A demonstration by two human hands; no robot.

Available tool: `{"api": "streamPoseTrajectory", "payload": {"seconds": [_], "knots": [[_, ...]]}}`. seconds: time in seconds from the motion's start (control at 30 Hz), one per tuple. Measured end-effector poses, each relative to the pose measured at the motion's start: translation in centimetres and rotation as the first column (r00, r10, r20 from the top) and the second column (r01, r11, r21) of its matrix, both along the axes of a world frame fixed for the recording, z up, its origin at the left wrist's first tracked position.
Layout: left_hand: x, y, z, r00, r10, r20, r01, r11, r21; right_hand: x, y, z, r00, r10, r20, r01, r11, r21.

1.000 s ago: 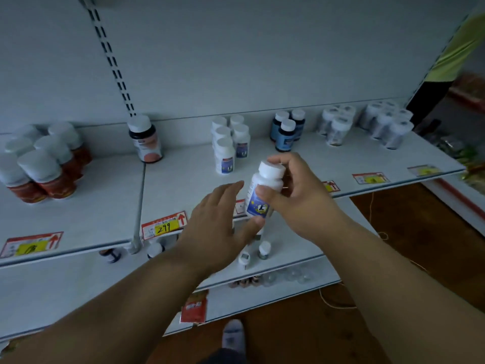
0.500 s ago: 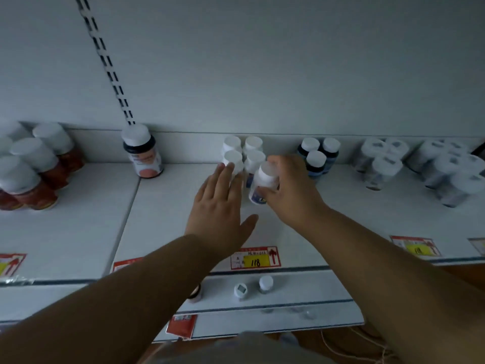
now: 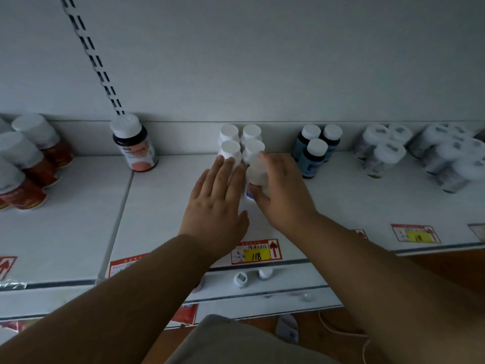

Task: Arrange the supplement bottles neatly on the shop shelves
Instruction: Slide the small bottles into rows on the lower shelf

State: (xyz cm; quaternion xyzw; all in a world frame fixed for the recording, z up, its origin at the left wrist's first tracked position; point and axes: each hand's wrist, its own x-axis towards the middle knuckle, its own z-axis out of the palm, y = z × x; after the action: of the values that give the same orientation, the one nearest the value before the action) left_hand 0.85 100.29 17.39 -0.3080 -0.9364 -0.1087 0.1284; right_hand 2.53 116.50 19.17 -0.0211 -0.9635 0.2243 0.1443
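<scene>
White-capped bottle [image 3: 256, 172] gripped in the right hand [image 3: 284, 191]; flat left hand [image 3: 217, 206] just beside it.

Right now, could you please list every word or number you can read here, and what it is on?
"118": yellow price tag on the shelf edge.
"118", faint: second price tag further right.
Bottle labels, such as the dark bottle, and other tags: too blurred to read.

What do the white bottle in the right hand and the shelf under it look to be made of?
White bottle, gripped by the right hand: probably plastic, going by its opaque matte white cap and body with a printed label. Shelf: likely painted sheet metal, smooth pale surface with a panel seam; the dim light leaves this open.
</scene>
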Motion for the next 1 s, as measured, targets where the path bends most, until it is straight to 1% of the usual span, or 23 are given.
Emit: {"api": "streamPoseTrajectory", "payload": {"seconds": [0.1,0.2,0.27,0.37,0.43,0.5,0.57,0.63,0.7,0.77,0.8,0.93,1.0], "knots": [[0.2,-0.9,0.2,0.998,-0.058,-0.009,0.059,0.992,0.110,1.2,-0.3,0.2,0.998,-0.057,-0.012,0.058,0.995,0.078],[-0.1,-1.5,1.2,0.999,-0.038,0.024,0.033,0.987,0.158,2.0,-0.8,1.6,0.995,-0.089,-0.038,0.092,0.991,0.093],[1.3,-2.3,1.4,0.997,-0.037,0.062,0.027,0.987,0.161,3.3,-1.6,1.9,0.995,-0.086,-0.058,0.090,0.994,0.065],[5.6,-4.5,1.7,0.989,-0.042,0.139,0.024,0.992,0.127,6.7,-3.4,2.1,0.996,-0.066,-0.062,0.066,0.998,0.000],[8.1,-6.3,2.0,0.988,-0.038,0.150,0.018,0.991,0.133,8.2,-4.5,3.0,0.997,-0.029,-0.076,0.024,0.998,-0.061],[10.1,-8.4,1.7,0.990,0.002,0.143,-0.025,0.987,0.157,9.1,-6.4,3.8,0.993,0.042,-0.113,-0.052,0.995,-0.089],[11.9,-11.0,1.4,0.984,0.091,0.154,-0.114,0.983,0.147,10.1,-9.0,4.0,0.988,0.087,-0.128,-0.105,0.984,-0.144],[13.8,-13.6,0.9,0.973,0.144,0.183,-0.163,0.982,0.098,12.2,-11.7,2.8,0.988,0.128,-0.085,-0.142,0.972,-0.186],[17.3,-16.5,-0.6,0.954,0.163,0.251,-0.173,0.985,0.020,16.1,-14.7,0.5,0.986,0.165,0.007,-0.161,0.967,-0.196],[20.2,-19.8,-1.7,0.935,0.208,0.287,-0.221,0.975,0.015,19.0,-17.4,-0.9,0.975,0.211,0.072,-0.192,0.959,-0.206],[20.7,-21.1,-1.9,0.932,0.218,0.290,-0.233,0.972,0.018,19.6,-18.6,-1.0,0.973,0.217,0.072,-0.199,0.959,-0.199],[18.9,-26.7,-1.2,0.941,0.209,0.267,-0.239,0.967,0.084,18.5,-24.0,-0.2,0.978,0.204,0.046,-0.192,0.963,-0.188],[18.2,-30.5,-1.4,0.941,0.191,0.280,-0.218,0.974,0.066,18.2,-28.2,-1.0,0.981,0.176,0.077,-0.155,0.962,-0.224]]}}
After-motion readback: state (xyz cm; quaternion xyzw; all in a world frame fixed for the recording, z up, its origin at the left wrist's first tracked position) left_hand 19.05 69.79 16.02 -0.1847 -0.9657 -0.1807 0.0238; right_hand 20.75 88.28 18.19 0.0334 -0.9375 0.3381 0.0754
